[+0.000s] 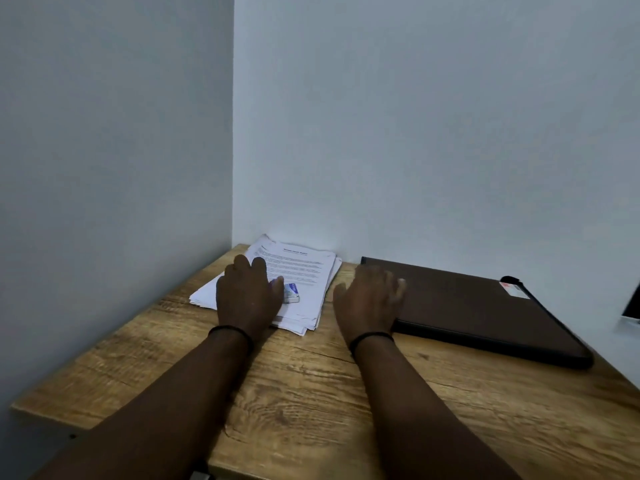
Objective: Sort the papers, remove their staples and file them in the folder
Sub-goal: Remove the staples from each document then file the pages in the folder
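Note:
A loose stack of white printed papers (304,271) lies in the far corner of the wooden table (311,382). A small blue and silver staple box (292,293) sits on top of the stack. My left hand (247,296) rests flat over the near left part of the papers, its thumb beside the box. A dark brown folder (478,313) lies shut to the right of the papers. My right hand (370,299) hovers with relaxed fingers at the folder's left edge; it is blurred, so I cannot tell if it touches.
Two pale walls meet behind the papers. A dark object with a white base (632,306) shows at the right edge. A red and white label (516,289) marks the folder's far corner. Bare wood stretches in front of my hands.

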Demonstrator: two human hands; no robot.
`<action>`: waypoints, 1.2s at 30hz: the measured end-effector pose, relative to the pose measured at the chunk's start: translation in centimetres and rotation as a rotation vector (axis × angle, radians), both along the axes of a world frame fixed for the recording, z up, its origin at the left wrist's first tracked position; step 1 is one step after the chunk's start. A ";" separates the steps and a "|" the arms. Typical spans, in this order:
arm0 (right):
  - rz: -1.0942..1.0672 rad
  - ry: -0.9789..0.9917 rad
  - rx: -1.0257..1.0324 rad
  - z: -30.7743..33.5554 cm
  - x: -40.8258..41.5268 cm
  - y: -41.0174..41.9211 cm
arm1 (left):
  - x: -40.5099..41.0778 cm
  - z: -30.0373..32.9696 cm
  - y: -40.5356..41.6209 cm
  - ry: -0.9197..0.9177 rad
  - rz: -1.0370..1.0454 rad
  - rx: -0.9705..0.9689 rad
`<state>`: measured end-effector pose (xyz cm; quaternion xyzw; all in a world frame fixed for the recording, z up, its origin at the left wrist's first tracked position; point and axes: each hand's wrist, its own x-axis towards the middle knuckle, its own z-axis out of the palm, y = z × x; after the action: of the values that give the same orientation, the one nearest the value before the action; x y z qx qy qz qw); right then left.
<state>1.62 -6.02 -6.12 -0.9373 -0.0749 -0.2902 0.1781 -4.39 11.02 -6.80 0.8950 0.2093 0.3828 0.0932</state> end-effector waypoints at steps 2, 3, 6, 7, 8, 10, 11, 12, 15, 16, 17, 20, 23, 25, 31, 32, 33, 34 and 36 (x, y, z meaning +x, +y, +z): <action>-0.069 0.258 -0.114 -0.6 0.4 -2.1 | -0.3 -0.3 -1.0 0.016 -0.056 0.101; -0.064 0.361 -0.136 -1.0 0.4 -3.0 | -0.4 -0.3 -1.6 0.018 -0.089 0.146; -0.032 0.412 -0.209 -1.2 -0.2 -4.3 | -0.9 -0.5 -3.9 -0.004 -0.221 0.254; -0.017 0.404 -0.238 -1.1 -0.7 -4.6 | -1.0 -0.7 -4.6 -0.014 -0.261 0.292; -0.002 0.389 -0.262 -0.9 -1.4 -5.0 | -1.1 -0.8 -5.3 -0.021 -0.292 0.325; 0.044 0.345 -0.306 -0.3 -3.0 -6.6 | -1.4 -1.0 -6.5 -0.032 -0.337 0.371; 0.075 0.321 -0.321 0.1 -4.0 -7.9 | -1.5 -0.9 -7.3 -0.037 -0.364 0.376; 0.112 0.313 -0.336 0.5 -5.0 -9.2 | -1.6 -0.8 -7.9 -0.041 -0.388 0.381; 0.230 0.325 -0.337 1.9 -8.0 -13.9 | -1.8 -0.6 -9.8 -0.026 -0.423 0.312; 0.267 0.350 -0.316 2.4 -8.9 -15.7 | -1.7 -0.4 -10.5 -0.011 -0.428 0.252; 0.310 0.394 -0.294 2.8 -9.4 -17.2 | -1.6 -0.4 -11.0 0.018 -0.427 0.188; 0.420 0.576 -0.265 4.0 -10.3 -22.0 | -1.7 -0.4 -13.3 0.156 -0.506 0.089; 0.481 0.763 -0.130 4.4 -11.3 -25.6 | -2.2 -0.2 -15.2 0.361 -0.575 0.029; 0.487 0.800 -0.006 4.1 -12.0 -26.4 | -2.5 -0.1 -15.7 0.456 -0.615 -0.050; 0.229 0.532 -0.221 2.8 -13.6 -23.0 | -4.1 -0.3 -15.6 0.251 -0.634 -0.082; 0.195 0.467 -0.242 2.6 -13.8 -22.8 | -4.6 -0.3 -15.7 0.219 -0.637 -0.058; 0.175 0.441 -0.235 2.5 -13.9 -22.9 | -5.1 -0.2 -15.7 0.203 -0.646 -0.034; 0.162 0.455 -0.212 2.7 -14.1 -23.2 | -5.5 -0.1 -15.8 0.192 -0.664 -0.013; 0.118 0.545 -0.182 3.4 -14.1 -24.6 | -6.2 0.1 -16.2 0.165 -0.719 0.004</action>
<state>-12.48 -30.58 -2.77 -0.9868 -0.1045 -0.0090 0.1237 -10.55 -5.16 -6.69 0.9393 -0.1122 0.2527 0.2029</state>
